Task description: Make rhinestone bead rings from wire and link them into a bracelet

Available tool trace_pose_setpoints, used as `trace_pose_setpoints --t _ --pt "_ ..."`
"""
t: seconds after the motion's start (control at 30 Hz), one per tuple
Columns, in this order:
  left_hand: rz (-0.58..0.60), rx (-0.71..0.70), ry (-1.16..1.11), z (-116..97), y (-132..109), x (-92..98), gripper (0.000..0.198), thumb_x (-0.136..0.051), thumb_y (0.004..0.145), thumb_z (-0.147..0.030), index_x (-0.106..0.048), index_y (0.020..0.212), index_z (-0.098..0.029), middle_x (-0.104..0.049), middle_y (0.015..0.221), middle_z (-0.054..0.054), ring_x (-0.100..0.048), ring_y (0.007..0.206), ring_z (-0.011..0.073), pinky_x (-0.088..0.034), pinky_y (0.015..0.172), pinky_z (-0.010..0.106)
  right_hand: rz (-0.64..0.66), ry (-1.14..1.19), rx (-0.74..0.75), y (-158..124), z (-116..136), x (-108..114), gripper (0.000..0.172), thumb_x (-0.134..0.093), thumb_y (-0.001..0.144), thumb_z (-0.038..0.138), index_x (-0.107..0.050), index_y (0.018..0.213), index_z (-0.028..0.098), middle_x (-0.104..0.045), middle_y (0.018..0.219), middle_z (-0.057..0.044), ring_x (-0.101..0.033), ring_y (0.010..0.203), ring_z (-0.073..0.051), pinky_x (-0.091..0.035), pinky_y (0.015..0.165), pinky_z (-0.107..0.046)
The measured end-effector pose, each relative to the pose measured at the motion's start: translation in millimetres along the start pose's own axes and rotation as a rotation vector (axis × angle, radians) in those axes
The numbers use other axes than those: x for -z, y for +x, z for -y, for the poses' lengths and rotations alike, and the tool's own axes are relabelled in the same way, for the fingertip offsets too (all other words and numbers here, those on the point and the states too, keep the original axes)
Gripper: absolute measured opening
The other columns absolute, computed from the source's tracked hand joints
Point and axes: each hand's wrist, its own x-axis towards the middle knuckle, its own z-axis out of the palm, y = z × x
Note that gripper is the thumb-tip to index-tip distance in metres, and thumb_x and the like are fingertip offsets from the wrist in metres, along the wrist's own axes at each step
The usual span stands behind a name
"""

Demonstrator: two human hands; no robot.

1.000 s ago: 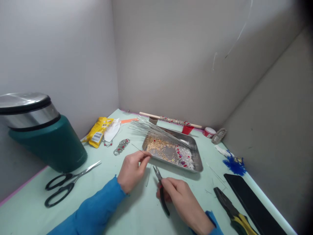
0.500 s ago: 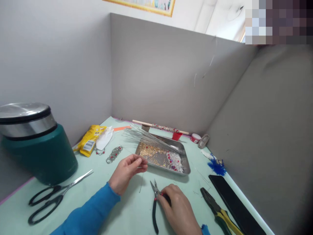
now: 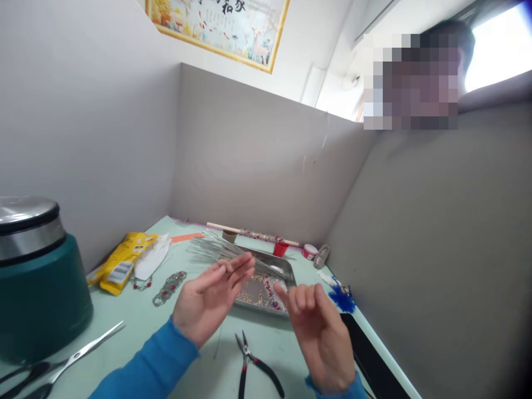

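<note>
My left hand is raised in front of the metal tray, palm turned inward and fingers extended. Its thumb lies near the index finger, and a thin wire hangs below it. At the tray's right front, my right hand is lifted with palm showing, index finger stretched out and the others curled, holding nothing. Black-handled pliers lie on the table between the hands, jaws parted. Gold, clear and red beads fill part of the tray, and a bundle of silver wires rests across it.
Scissors and a green container stand at left, near a yellow packet and a beaded chain. Behind the tray are a red cup and a beaded stick. Another person is beyond the partition.
My right hand has let go of the pliers and risen, turning palm up. My left hand has spread from its pinch. The view has tilted up and shifted right.
</note>
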Motion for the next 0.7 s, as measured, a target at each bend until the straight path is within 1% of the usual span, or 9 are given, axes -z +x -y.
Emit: trace_pose_setpoints --t 0.03,0.1,0.17,0.27,0.33,0.4,0.6,0.63,0.7 --pt "0.026 -0.008 -0.04 1 6 -9.8 0.02 -0.046 0.082 -0.011 -0.063 0.071 -0.012 -0.06 0.117 0.014 -0.044 0.122 0.029 -0.03 0.106 0.045 -0.002 0.138 0.005 7 3 -5 0.036 -0.047 0.089 0.031 -0.051 0.056 0.019 -0.047 0.056 0.006 -0.044 0.054 -0.009 -0.036 0.097 -0.048" --pt "0.06 -0.029 -0.093 4 17 -27.7 0.022 -0.045 0.082 -0.012 -0.062 0.068 -0.012 -0.059 0.118 0.014 -0.043 0.122 0.0285 -0.032 0.105 0.046 0.011 0.309 0.007 20 10 -13 0.038 -0.047 0.089 0.033 -0.049 0.054 0.019 -0.045 0.053 0.007 -0.043 0.053 -0.009 -0.034 0.099 -0.052" --pt "0.076 -0.036 -0.132 8 29 -41.8 0.022 -0.044 0.082 -0.011 -0.061 0.067 -0.012 -0.059 0.118 0.014 -0.045 0.121 0.0281 -0.034 0.104 0.046 -0.004 0.391 0.014 33 16 -18 0.034 -0.053 0.085 0.029 -0.047 0.053 0.019 -0.047 0.054 0.008 -0.046 0.056 -0.008 -0.034 0.1 -0.054" --pt "0.058 -0.058 -0.166 14 46 -54.4 0.021 -0.045 0.08 -0.011 -0.06 0.066 -0.014 -0.06 0.116 0.012 -0.049 0.117 0.0259 -0.038 0.101 0.045 -0.07 0.42 0.026 49 24 -20 0.03 -0.061 0.075 0.014 -0.044 0.051 0.018 -0.053 0.06 0.008 -0.052 0.061 -0.007 -0.034 0.101 -0.054" --pt "0.041 -0.082 -0.168 17 56 -58.2 0.022 -0.044 0.08 -0.012 -0.059 0.064 -0.015 -0.061 0.115 0.009 -0.051 0.116 0.0243 -0.04 0.099 0.044 -0.094 0.429 0.046 58 28 -17 0.03 -0.062 0.07 0.01 -0.041 0.05 0.018 -0.055 0.06 0.009 -0.053 0.062 -0.007 -0.033 0.102 -0.054" --pt "0.041 -0.103 -0.18 20 64 -59.5 0.023 -0.043 0.081 -0.013 -0.058 0.063 -0.016 -0.062 0.114 0.008 -0.051 0.115 0.0233 -0.041 0.098 0.045 -0.101 0.445 0.083 66 30 -14 0.03 -0.061 0.068 0.01 -0.039 0.05 0.018 -0.055 0.059 0.01 -0.054 0.061 -0.007 -0.032 0.102 -0.056" --pt "0.134 -0.136 -0.272 28 77 -61.7 0.023 -0.041 0.081 -0.014 -0.058 0.066 -0.017 -0.066 0.105 0.006 -0.05 0.117 0.0221 -0.039 0.098 0.047 -0.067 0.502 0.203 76 36 -11 0.026 -0.056 0.07 0.01 -0.042 0.05 0.018 -0.055 0.057 0.011 -0.056 0.062 -0.007 -0.024 0.102 -0.061" --pt "0.149 -0.142 -0.263 29 78 -63.1 0.023 -0.04 0.081 -0.014 -0.057 0.065 -0.017 -0.066 0.105 0.005 -0.05 0.116 0.0222 -0.039 0.098 0.047 -0.053 0.515 0.224 77 37 -12 0.026 -0.055 0.069 0.009 -0.041 0.049 0.018 -0.053 0.056 0.011 -0.058 0.066 -0.008 -0.023 0.102 -0.061" --pt "0.182 -0.149 -0.235 32 79 -66.5 0.022 -0.04 0.08 -0.016 -0.056 0.064 -0.017 -0.065 0.107 0.006 -0.05 0.116 0.0232 -0.038 0.098 0.047 -0.021 0.539 0.249 78 40 -14 0.028 -0.054 0.069 0.008 -0.039 0.047 0.018 -0.051 0.053 0.01 -0.062 0.083 -0.014 -0.023 0.101 -0.061"
